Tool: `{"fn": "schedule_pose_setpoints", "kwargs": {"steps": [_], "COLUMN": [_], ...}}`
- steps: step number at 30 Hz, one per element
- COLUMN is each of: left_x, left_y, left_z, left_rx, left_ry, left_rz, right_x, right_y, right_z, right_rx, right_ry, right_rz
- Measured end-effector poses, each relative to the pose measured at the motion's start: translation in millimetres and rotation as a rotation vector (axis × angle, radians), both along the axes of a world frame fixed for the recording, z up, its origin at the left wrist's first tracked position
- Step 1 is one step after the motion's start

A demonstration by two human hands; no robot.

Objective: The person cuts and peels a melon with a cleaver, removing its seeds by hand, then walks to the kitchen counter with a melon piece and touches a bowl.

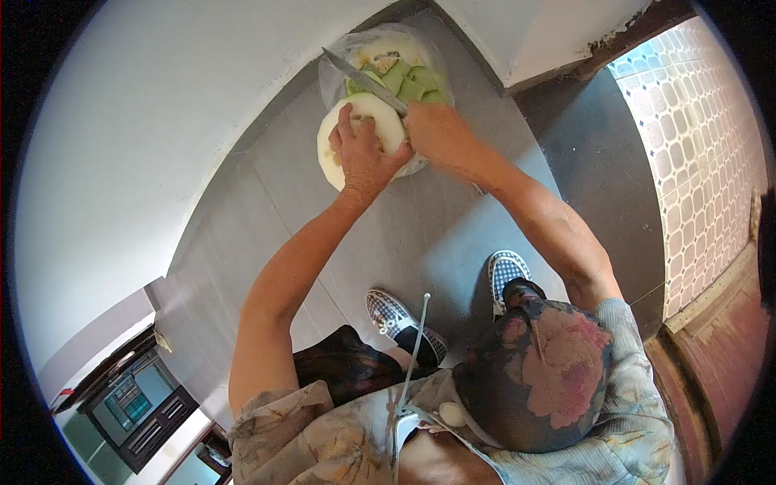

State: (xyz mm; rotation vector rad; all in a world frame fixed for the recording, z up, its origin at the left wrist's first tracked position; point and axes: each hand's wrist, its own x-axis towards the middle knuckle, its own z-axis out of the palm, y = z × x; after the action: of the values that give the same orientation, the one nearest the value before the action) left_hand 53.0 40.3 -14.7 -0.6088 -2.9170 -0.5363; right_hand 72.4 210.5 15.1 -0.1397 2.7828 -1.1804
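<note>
A big round cut piece of pale melon [330,162], apparently winter melon, is held over a plastic bag near the wall. My left hand [365,158] grips it with fingers spread over the white cut face, around the seedy hollow. My right hand [440,137] is closed round the handle of a kitchen knife [356,74]. The blade points up and left, across the melon's far edge; the handle is hidden in my fist. Just beyond the knife, green peelings [412,81] lie in the clear plastic bag [333,81].
The bag lies on grey floor tiles [299,218] in a corner between white walls [162,121]. My checkered shoes [396,311] are below, my knees bent. A dark floor strip and patterned wall tiles [703,121] are at right. A doorway [133,412] shows at lower left.
</note>
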Motion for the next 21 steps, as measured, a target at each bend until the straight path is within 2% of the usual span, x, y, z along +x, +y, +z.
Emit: {"fn": "schedule_pose_setpoints", "kwargs": {"steps": [2, 5, 8, 14, 17, 20, 21], "left_x": [-1.2, 4.0, 2.2, 3.3, 3.9, 4.8, 7.0], "left_y": [1.5, -5.0, -6.0, -4.9, -6.8, -9.6, -11.8], "left_z": [0.8, 0.1, -1.8, -0.2, -2.2, -3.0, -2.4], "left_rx": [0.013, 0.04, 0.09, 0.087, 0.089, 0.123, 0.129], "left_ry": [-0.016, -0.02, -0.015, -0.016, -0.008, 0.02, 0.023], "left_rz": [-0.005, -0.019, -0.015, 0.029, 0.01, -0.058, -0.081], "right_x": [-4.2, 18.1, 39.4, 7.0, -5.7, 1.0, 7.7], "right_y": [3.6, 7.8, 18.3, 8.6, 8.1, 18.5, 19.1], "right_z": [-1.4, 0.1, 12.2, -23.6, -25.6, -15.5, -18.9], "right_rx": [-0.025, -0.122, -0.026, -0.058, -0.047, -0.139, -0.13], "right_ry": [-0.067, -0.02, -0.058, 0.051, 0.006, -0.217, -0.186], "right_rz": [-0.002, -0.037, 0.04, 0.06, 0.078, 0.119, 0.136]}}
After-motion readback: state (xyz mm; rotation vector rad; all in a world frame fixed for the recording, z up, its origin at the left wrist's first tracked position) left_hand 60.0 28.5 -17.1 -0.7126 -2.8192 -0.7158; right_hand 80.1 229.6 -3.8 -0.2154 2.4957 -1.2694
